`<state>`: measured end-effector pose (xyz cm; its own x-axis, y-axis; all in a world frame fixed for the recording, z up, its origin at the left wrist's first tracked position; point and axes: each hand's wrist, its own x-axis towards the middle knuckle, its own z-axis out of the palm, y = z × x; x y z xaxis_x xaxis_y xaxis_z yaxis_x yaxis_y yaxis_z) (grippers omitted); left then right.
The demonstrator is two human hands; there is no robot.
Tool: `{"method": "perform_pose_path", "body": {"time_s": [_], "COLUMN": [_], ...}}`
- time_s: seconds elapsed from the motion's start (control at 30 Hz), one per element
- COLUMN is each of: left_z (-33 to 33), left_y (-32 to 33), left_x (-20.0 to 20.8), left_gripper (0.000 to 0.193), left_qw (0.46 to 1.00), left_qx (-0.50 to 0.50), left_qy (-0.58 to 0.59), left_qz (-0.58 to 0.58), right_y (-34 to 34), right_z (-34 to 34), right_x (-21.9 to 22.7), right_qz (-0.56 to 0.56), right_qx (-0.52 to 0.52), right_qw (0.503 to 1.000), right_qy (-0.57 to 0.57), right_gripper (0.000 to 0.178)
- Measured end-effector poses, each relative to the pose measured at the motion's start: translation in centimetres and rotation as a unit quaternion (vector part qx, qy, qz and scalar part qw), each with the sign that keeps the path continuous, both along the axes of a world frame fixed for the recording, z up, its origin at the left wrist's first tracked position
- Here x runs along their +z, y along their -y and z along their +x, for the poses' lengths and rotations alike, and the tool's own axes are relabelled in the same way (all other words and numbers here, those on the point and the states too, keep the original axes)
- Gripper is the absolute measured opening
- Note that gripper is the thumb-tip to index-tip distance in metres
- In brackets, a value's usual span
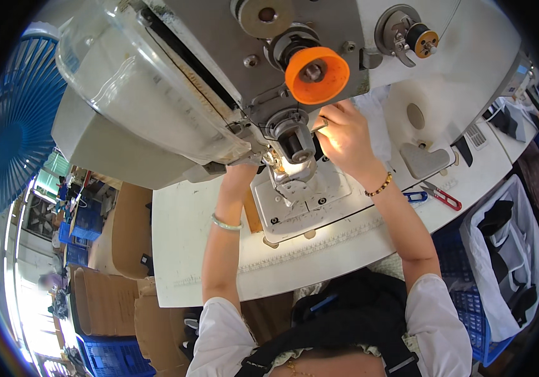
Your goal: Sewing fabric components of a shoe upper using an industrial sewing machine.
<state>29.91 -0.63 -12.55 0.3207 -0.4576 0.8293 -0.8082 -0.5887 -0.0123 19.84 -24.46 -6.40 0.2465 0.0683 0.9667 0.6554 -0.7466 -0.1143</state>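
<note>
In front of me stands a white and grey industrial sewing machine [326, 19] with an orange cup-shaped knob [332, 85]. My right hand [347, 139] is beside the needle area, its fingers curled in by a small metal lever. Whatever sits between those fingers is too hidden to name. White material [377, 116] lies behind that hand. My left hand [242, 176] reaches under the left side of the machine head, which hides its fingers. Between both hands is the metal needle plate [294, 221], with the presser foot area above it.
Red-handled scissors [446, 198] and blue thread snips [416, 196] lie on the white table [188, 264] at right. A blue crate [470, 308] with a white liner holds dark and grey pieces. Cardboard boxes [103, 301] and a blue fan [15, 138] stand at left.
</note>
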Motion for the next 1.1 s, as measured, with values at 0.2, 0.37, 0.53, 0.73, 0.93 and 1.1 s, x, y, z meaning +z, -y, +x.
{"method": "perform_pose_path", "body": {"time_s": [0.2,0.37,0.53,0.73,0.93,1.1], "left_z": [-5.8,-8.5,-10.5,-10.6,-10.9,-12.0], "left_y": [-0.7,0.5,0.3,0.2,-0.1,-0.3], "left_x": [3.5,4.8,5.4,5.7,5.7,6.3], "left_gripper": [0.023,0.030,0.036,0.036,0.038,0.037], "left_qw": [0.985,0.995,0.986,0.994,0.993,0.988], "left_qx": [0.085,0.046,0.075,-0.003,-0.033,-0.023], "left_qy": [0.116,0.060,0.069,0.062,0.059,0.072], "left_qz": [0.091,0.072,0.129,0.088,0.094,0.133], "right_y": [-0.6,-0.4,-0.5,0.1,0.3,0.4], "right_z": [-1.2,-1.7,-2.6,-2.7,-2.3,-2.6], "right_x": [0.9,0.0,0.4,0.2,-1.1,-1.4], "right_qz": [-0.041,-0.064,-0.081,-0.089,-0.106,-0.106], "right_qx": [0.035,0.072,0.100,0.127,0.143,0.174], "right_qw": [0.999,0.993,0.991,0.988,0.984,0.978], "right_qy": [-0.008,-0.064,-0.030,-0.022,0.000,-0.054], "right_gripper": [0.025,0.027,0.023,0.025,0.025,0.024]}}
